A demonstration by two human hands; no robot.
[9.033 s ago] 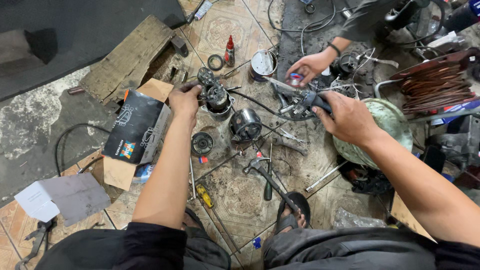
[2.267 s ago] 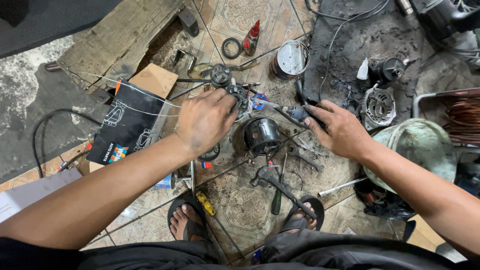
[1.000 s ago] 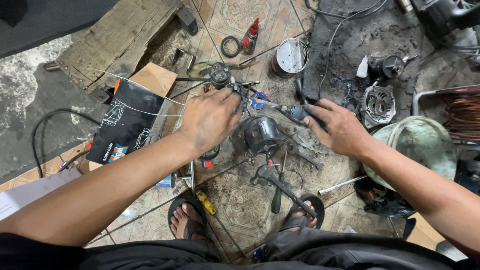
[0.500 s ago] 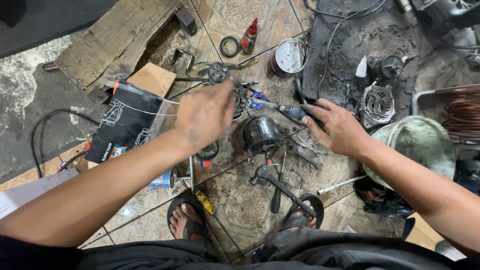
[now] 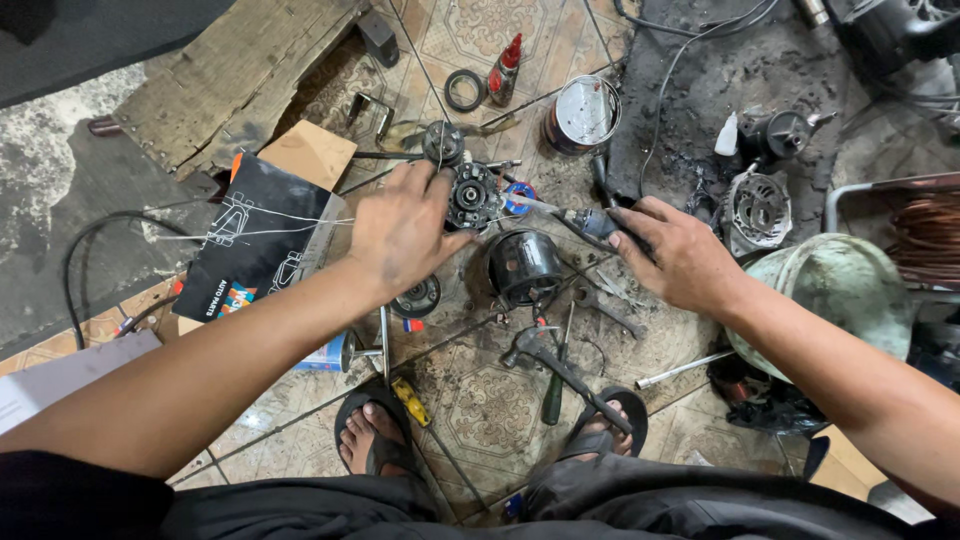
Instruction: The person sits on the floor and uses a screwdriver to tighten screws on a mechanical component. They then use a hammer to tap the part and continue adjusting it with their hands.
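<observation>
My left hand (image 5: 400,232) grips a dark round motor part (image 5: 471,196) on the tiled floor, fingers wrapped around its left side. My right hand (image 5: 672,252) holds the handle of a soldering tool (image 5: 590,222), whose thin tip points left towards the motor part. A small blue tape roll (image 5: 516,196) lies between them. A black cylindrical motor housing (image 5: 524,266) stands just below the two hands. A second small round part (image 5: 442,143) lies behind the gripped one.
A hammer (image 5: 545,356), a green-handled screwdriver (image 5: 556,390) and a wrench (image 5: 606,308) lie near my sandalled feet. A black box (image 5: 252,248), a metal can (image 5: 584,112), a red-capped bottle (image 5: 504,68), a green pot (image 5: 842,290) and copper wire coils (image 5: 925,238) surround the spot.
My left hand has shifted left and settled on the motor part, which now shows beside my fingers. My right hand stays on the tool, nearly unmoved.
</observation>
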